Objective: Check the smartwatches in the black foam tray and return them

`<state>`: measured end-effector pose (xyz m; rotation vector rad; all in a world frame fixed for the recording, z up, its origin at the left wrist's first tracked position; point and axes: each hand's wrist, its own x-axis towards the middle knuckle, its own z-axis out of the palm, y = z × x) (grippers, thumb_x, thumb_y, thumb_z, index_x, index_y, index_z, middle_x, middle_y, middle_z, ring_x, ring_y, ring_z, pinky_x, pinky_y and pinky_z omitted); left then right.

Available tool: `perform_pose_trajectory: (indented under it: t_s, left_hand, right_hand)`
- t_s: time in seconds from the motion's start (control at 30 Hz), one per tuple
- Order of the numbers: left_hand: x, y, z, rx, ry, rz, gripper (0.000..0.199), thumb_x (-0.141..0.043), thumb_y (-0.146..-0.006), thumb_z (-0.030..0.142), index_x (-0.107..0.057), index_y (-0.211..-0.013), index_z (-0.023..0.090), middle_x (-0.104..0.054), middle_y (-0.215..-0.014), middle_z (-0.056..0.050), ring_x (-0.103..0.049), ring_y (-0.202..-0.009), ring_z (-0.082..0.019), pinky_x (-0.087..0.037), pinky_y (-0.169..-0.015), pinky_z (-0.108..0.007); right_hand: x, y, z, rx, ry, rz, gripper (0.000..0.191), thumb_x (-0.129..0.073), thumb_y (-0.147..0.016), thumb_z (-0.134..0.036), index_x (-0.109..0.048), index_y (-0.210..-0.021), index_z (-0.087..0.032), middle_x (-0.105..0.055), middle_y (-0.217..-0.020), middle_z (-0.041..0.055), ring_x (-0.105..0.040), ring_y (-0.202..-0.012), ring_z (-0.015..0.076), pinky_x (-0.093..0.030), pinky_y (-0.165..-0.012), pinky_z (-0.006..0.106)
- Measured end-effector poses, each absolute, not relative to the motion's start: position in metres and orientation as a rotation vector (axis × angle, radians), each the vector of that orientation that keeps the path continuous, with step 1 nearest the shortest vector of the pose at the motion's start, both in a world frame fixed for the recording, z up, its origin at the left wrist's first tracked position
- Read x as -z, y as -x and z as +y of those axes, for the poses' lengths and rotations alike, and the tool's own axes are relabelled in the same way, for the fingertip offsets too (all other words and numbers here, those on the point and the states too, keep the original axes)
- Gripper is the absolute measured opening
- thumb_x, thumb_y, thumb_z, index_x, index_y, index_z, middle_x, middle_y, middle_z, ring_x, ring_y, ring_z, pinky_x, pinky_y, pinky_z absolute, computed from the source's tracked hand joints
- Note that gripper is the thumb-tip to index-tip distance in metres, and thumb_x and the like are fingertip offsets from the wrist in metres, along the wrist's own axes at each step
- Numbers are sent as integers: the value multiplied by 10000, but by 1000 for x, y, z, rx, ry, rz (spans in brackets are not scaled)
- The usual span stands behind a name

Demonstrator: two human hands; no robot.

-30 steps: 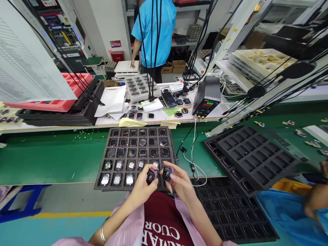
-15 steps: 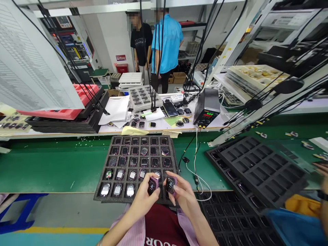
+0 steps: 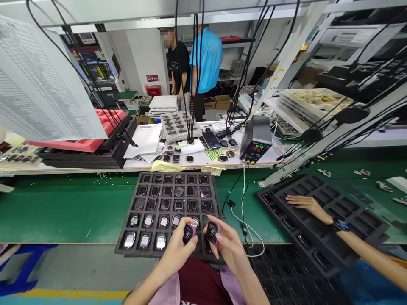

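My left hand (image 3: 182, 245) is closed around a purple-edged smartwatch case (image 3: 188, 232), its dark screen turned up and to the right. A second purple smartwatch case (image 3: 212, 231) sits between the fingers and thumb of my right hand (image 3: 229, 242), its dark face showing small light markings. Both are held just above the front right part of a black foam tray (image 3: 123, 243). Rows of watch cases fill many of its pockets; several in the two front rows have lit white screens, and one shows a coloured checker pattern (image 3: 135, 220). My hands cover some front pockets.
On the right, a co-worker's hand (image 3: 308, 205) reaches over another black foam tray (image 3: 337, 212). A power supply (image 3: 256, 140), cables, a phone (image 3: 211, 140) and papers (image 3: 143, 137) occupy the shelf behind. Stacked red and black trays (image 3: 85, 148) stand at left. Two people stand beyond.
A co-worker's arm has come in from the right over the neighbouring tray. My hands still hold the two watch cases in nearly the same place; the view has tilted slightly upward.
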<state>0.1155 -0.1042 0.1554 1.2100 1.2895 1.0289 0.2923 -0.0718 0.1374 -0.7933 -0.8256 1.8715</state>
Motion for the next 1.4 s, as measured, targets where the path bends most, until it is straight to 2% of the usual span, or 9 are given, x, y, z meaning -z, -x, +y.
perform_pose_trajectory:
  t_s: [0.1,0.27,0.4,0.7,0.8,0.93,1.03,1.23,1.4]
  left_hand:
    - [-156,-115,-105,-1040,-1203,1289,220,-566,-819,196,-537,-1037,204,-573,-963,-37,-529,-955,-196,-411,-885,-299]
    - [-162,-112,-108,-1071,-1218,1291,283,-558,-816,173,-508,-1092,211,-557,-985,-33,-527,-910,-179,-419,-851,-290]
    - [-164,-110,-108,-1047,-1214,1330,222,-555,-800,171,-520,-1016,206,-540,-890,-9,-513,-839,-168,-418,-793,-273]
    - [-164,-108,-107,-1026,-1254,1346,247,-551,-801,165,-513,-1042,202,-554,-914,-14,-527,-862,-169,-425,-808,-285]
    - [-161,-109,-107,-1018,-1194,1323,339,-582,-808,219,-497,-1137,212,-560,-978,-27,-542,-892,-172,-445,-816,-294]
    - [-156,-108,-108,-1002,-980,1135,461,-599,-816,277,-428,-1242,232,-539,-1007,-38,-564,-800,-148,-491,-678,-271]
    - [-155,-106,-107,-1019,-892,1014,432,-581,-825,273,-432,-1228,226,-547,-993,-48,-583,-815,-163,-521,-673,-292]
    - [-160,-103,-107,-997,-837,997,401,-553,-821,235,-443,-1206,208,-553,-927,-37,-593,-806,-168,-543,-671,-305]
    - [-160,-103,-107,-1004,-816,996,386,-551,-817,222,-458,-1192,210,-563,-944,-41,-600,-808,-173,-544,-651,-302]
  right_hand:
    - [-136,-294,-71,-1870,778,-837,406,-735,-741,-321,-691,-1134,-225,-687,-888,84,-493,-426,91,-361,-353,213]
    - [-145,-295,-75,-1862,793,-835,413,-729,-743,-325,-685,-1142,-227,-693,-914,87,-503,-447,97,-374,-376,221]
    - [-151,-294,-77,-1857,800,-821,410,-735,-730,-318,-695,-1123,-207,-689,-899,89,-496,-449,96,-371,-374,224]
    - [-147,-293,-76,-1893,798,-857,408,-708,-765,-306,-669,-1162,-216,-684,-928,87,-517,-500,112,-386,-387,224]
    - [-149,-293,-75,-1947,788,-896,500,-696,-779,-326,-598,-1259,-225,-686,-968,92,-521,-505,114,-429,-434,249]
    - [-153,-293,-74,-1966,819,-957,475,-665,-798,-300,-582,-1260,-228,-666,-1042,94,-565,-595,135,-456,-493,249]
    - [-153,-294,-74,-1963,851,-1008,463,-674,-791,-271,-585,-1245,-248,-652,-1050,75,-561,-608,129,-442,-484,231]
    - [-152,-293,-79,-1871,953,-1071,560,-656,-818,-220,-492,-1351,-266,-672,-1062,76,-577,-581,119,-443,-485,232]
    - [-148,-292,-81,-1843,954,-1050,541,-651,-821,-216,-513,-1343,-248,-693,-1058,88,-596,-573,130,-452,-472,242]
